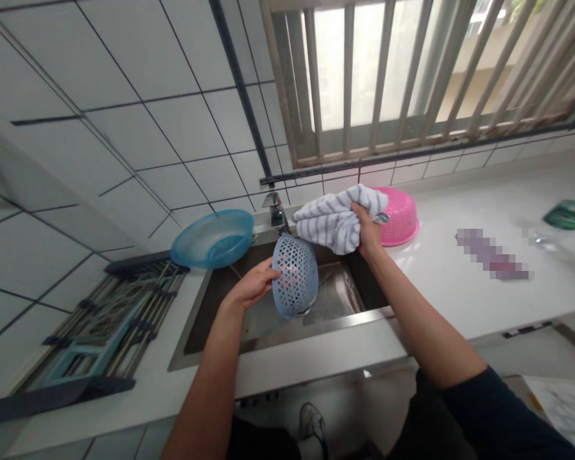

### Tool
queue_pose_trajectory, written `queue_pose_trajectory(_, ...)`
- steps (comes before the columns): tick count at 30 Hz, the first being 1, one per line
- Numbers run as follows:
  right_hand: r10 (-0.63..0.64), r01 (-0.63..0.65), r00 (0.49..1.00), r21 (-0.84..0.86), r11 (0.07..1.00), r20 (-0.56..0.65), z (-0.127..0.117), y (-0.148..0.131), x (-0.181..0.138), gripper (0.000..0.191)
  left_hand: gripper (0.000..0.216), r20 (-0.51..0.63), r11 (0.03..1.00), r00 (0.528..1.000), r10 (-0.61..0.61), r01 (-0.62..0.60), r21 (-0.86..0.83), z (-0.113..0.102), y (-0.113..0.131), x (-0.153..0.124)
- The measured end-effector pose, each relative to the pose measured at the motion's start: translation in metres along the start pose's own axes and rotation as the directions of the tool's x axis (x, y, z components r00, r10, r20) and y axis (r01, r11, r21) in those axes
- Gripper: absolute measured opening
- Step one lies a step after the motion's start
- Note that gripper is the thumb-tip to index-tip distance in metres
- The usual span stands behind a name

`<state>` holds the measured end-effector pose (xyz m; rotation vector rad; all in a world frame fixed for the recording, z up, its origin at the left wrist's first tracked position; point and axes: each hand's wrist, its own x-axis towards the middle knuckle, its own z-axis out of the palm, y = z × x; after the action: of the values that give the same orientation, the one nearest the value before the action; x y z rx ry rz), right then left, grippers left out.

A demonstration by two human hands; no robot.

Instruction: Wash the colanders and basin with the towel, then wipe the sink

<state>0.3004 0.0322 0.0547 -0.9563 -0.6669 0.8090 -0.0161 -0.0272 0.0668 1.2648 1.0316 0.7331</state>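
Observation:
My left hand (256, 284) grips the rim of a light blue plastic colander (296, 275), which is tilted on its side over the metal sink (333, 287). The colander's wall is full of small holes. Up and to the right, my right hand (365, 230) is closed on a white towel (335, 218) with grey-blue stripes, bunched up in front of the faucet's right side. Behind that hand a pink colander (401, 216) lies upside down on the counter, partly covered by the towel.
The faucet (276, 211) stands at the sink's back edge. Left of it, a blue plastic basin (215, 239) leans by the tiled wall. A folding rack (110, 326) lies on the left counter. To the right are a blurred-out item (493, 254) and a green thing (568, 214). A barred window is above.

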Motion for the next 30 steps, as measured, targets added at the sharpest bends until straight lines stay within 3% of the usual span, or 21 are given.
queue_pose_trajectory(3, -0.016, 0.022, 0.996, -0.076, 0.997, 0.089, -0.001, 0.001, 0.002, 0.061, 0.071, 0.038, 1.000, 0.999, 0.007, -0.007, 0.000, -0.002, 0.001, -0.001)
queue_pose_trajectory(6, 0.011, 0.054, 0.970, -0.261, 0.964, 0.242, 0.000, 0.003, -0.009, 0.059, 0.075, -0.007, 0.997, 0.997, 0.071, -0.071, 0.006, 0.000, 0.000, 0.002)
queue_pose_trajectory(10, 0.021, 0.213, 0.861, -0.397, 0.893, 0.508, 0.002, 0.004, -0.028, 0.052, 0.075, -0.073, 0.980, 0.991, 0.116, -0.102, 0.170, 0.001, -0.007, 0.011)
queue_pose_trajectory(12, 0.045, 0.250, 0.812, -0.417, 0.874, 0.582, 0.002, 0.003, -0.034, 0.052, 0.068, -0.101, 0.956, 0.983, 0.153, -0.122, 0.267, 0.002, -0.012, 0.016)
queue_pose_trajectory(15, 0.059, 0.255, 0.792, -0.417, 0.873, 0.608, 0.002, 0.002, -0.037, 0.049, 0.048, -0.162, 0.936, 0.964, 0.211, -0.151, 0.316, 0.005, -0.019, 0.023)
queue_pose_trajectory(18, 0.062, 0.260, 0.786, -0.420, 0.869, 0.615, 0.002, 0.003, -0.036, 0.050, 0.035, -0.202, 0.946, 0.945, 0.259, -0.206, 0.250, 0.012, -0.025, 0.029)
queue_pose_trajectory(23, 0.126, 0.331, 0.755, -0.540, 0.774, 0.644, 0.002, 0.017, -0.037, 0.041, 0.067, -0.216, 0.967, 0.949, 0.228, -0.196, 0.162, 0.025, -0.032, 0.031)
queue_pose_trajectory(27, 0.021, 0.530, 0.723, -0.574, 0.625, 0.690, 0.012, 0.021, -0.047, 0.027, 0.075, -0.260, 0.966, 0.934, 0.245, -0.213, 0.146, 0.029, -0.033, 0.030)
queue_pose_trajectory(30, -0.043, 0.630, 0.706, -0.598, 0.496, 0.707, 0.026, 0.012, -0.064, 0.030, 0.072, -0.288, 0.969, 0.926, 0.242, -0.218, 0.115, 0.024, -0.030, 0.027)
